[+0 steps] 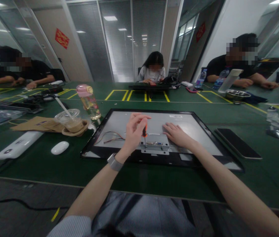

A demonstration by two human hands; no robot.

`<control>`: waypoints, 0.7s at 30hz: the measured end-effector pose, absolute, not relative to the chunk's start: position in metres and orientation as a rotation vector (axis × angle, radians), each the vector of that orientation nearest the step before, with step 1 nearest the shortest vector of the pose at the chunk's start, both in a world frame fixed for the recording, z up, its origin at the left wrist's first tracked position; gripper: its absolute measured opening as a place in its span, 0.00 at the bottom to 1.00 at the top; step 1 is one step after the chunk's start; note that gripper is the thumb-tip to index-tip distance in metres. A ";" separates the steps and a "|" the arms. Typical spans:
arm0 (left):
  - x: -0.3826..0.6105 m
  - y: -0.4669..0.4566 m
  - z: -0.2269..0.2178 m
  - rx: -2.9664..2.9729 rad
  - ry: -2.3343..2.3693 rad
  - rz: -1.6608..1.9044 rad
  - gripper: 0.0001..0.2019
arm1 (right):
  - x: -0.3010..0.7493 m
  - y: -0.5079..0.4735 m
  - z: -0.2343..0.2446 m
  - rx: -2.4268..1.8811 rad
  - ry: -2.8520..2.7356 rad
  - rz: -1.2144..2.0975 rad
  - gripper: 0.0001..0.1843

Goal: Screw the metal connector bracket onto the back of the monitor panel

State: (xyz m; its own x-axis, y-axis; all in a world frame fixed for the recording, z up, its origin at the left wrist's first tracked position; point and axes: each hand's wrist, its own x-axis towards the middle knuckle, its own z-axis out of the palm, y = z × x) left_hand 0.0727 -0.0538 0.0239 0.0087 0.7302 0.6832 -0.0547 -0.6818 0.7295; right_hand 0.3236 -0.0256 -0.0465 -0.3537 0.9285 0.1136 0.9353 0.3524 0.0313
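A flat monitor panel (pixel 119 123) lies face down on the green table, its grey metal back up and a black frame round it. My left hand (pixel 133 131) is closed round a small screwdriver (pixel 144 132) with a red and black handle, its tip down on the metal connector bracket (pixel 154 146) at the panel's near edge. My right hand (pixel 177 134) lies flat and open on the panel just right of the bracket. Thin coloured wires (pixel 109 136) run across the panel's left part.
Left of the panel are a white mouse (pixel 59 147), a white power strip (pixel 18 144), a plastic cup with a straw (pixel 67 118) and a pink-capped bottle (pixel 89 101). A dark phone (pixel 238 143) lies at the right. Three other people sit at the far side.
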 end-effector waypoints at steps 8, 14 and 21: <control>0.072 -0.057 0.027 1.705 0.668 1.647 0.07 | 0.323 -0.027 -0.044 -1.761 -2.521 -0.116 0.30; 0.072 -0.056 0.027 1.745 0.707 1.761 0.06 | 0.325 -0.024 -0.049 -1.738 -2.519 -0.136 0.29; 0.071 -0.057 0.025 1.695 0.655 1.653 0.11 | 0.325 -0.025 -0.048 -1.751 -2.511 -0.102 0.30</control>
State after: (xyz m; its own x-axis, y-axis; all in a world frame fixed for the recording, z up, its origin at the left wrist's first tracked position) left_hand 0.0709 -0.0571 0.0245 0.0706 0.7521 0.6553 -0.0992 -0.6483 0.7549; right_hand 0.3254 -0.0246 -0.0480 -0.3445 0.9332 0.1021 0.9384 0.3453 0.0096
